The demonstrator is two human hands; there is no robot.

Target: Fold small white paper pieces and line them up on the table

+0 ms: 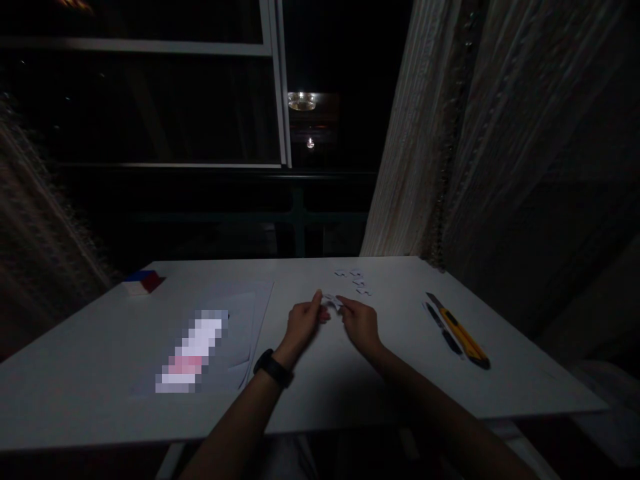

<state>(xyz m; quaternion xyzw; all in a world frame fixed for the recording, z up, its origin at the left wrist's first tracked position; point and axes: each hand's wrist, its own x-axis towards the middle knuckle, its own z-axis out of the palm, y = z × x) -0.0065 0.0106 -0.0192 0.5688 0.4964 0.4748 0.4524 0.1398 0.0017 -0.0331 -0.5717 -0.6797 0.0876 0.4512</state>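
Observation:
Above the middle of the white table, a small piece of white paper is held between my two hands. My left hand, with a dark watch on its wrist, pinches the paper's left side between thumb and fingers. At its right side, my right hand grips it in the same way. The paper looks bent or folded; dim light hides its details. Just beyond the hands lie several small paper pieces with dark marks on them.
On the right lie a yellow utility knife and a black pen. Sheets of paper rest at the left, with a bright pixelated patch over them. A blue, red and white cube stands far left. Curtains hang beside the dark window.

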